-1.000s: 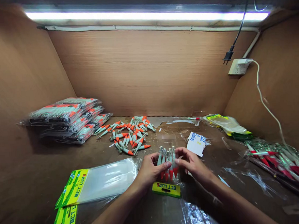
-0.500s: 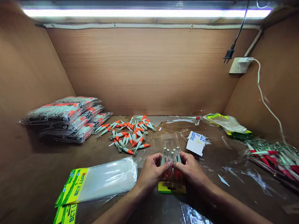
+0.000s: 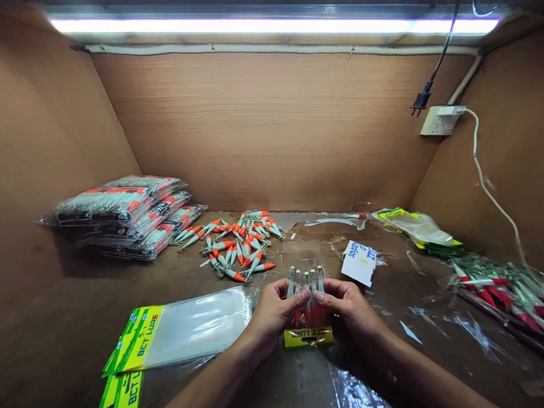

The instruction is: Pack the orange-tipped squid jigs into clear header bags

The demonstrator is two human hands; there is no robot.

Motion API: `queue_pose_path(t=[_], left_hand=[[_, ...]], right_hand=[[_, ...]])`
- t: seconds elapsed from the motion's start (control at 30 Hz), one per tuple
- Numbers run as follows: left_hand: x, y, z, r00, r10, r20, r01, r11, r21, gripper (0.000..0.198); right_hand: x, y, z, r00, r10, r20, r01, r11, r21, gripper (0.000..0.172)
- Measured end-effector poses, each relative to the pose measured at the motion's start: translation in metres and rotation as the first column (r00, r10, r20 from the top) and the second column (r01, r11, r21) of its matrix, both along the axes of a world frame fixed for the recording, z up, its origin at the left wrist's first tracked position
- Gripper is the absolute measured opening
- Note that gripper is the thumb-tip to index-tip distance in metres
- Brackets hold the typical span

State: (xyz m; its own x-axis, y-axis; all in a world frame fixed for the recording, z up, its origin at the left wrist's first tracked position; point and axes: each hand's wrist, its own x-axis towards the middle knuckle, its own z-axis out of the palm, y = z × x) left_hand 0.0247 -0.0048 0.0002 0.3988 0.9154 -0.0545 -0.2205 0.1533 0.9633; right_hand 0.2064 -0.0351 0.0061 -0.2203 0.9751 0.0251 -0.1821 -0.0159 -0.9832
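Observation:
My left hand [image 3: 273, 313] and my right hand [image 3: 347, 304] meet at the middle of the bench, thumbs touching, both closed on a row of several pale-green and orange lures [image 3: 305, 285] inside a clear bag. The bag's yellow header card [image 3: 308, 337] sits just below my fingers, toward me. The lures stand upright with their metal hook crowns pointing away from me.
Loose lures [image 3: 237, 243] lie scattered behind my hands. Packed bags [image 3: 123, 214] are stacked at the back left. Empty yellow-headed bags [image 3: 178, 332] lie at the left. A white slip [image 3: 360, 261], more bags [image 3: 416, 226] and red lures [image 3: 511, 287] are at the right. A wall socket [image 3: 441, 121] hangs above.
My hands drew closer together on the bagged lures until the thumbs met. The bundle shifted slightly on the bench.

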Motion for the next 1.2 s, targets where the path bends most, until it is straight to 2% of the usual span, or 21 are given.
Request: queue_pose_path(t=[0.1,0.23,0.37,0.53,0.67,0.73,1.0,1.2], left_hand=[[-0.001,0.000,-0.001,0.998,-0.053,0.017,0.053,0.998,-0.014,0.040],[-0.002,-0.001,0.004,0.994,-0.101,-0.053,0.104,0.992,0.071,0.044],[-0.002,-0.001,0.005,0.997,-0.043,-0.067,0.049,0.995,0.087,0.046],[-0.001,-0.004,0.005,0.994,-0.053,-0.094,0.058,0.997,0.051,0.045],[-0.001,-0.005,0.006,0.994,-0.067,-0.087,0.073,0.995,0.072,0.044],[-0.002,-0.003,0.006,0.995,-0.050,-0.084,0.057,0.995,0.086,0.045],[0.001,0.000,-0.003,0.989,0.098,-0.112,-0.083,0.988,0.130,0.044],[-0.002,0.001,0.002,0.999,0.030,-0.018,-0.029,0.998,0.062,0.042]], right_hand=[[0.000,-0.001,0.000,0.999,0.036,-0.029,-0.036,0.999,-0.014,0.034],[0.000,-0.001,-0.001,0.999,0.041,-0.023,-0.041,0.999,-0.019,0.038],[0.002,0.002,-0.001,1.000,-0.001,-0.014,0.001,1.000,-0.012,0.042],[0.011,0.003,0.007,0.987,-0.152,0.048,0.154,0.987,-0.042,0.047],[0.014,0.005,0.004,0.994,-0.043,0.104,0.050,0.997,-0.061,0.042],[0.013,0.007,-0.001,0.992,-0.028,0.127,0.034,0.998,-0.050,0.040],[0.006,0.006,-0.006,0.979,-0.094,0.180,0.096,0.995,-0.004,0.042],[0.006,0.006,-0.011,0.967,-0.153,0.203,0.150,0.988,0.029,0.041]])
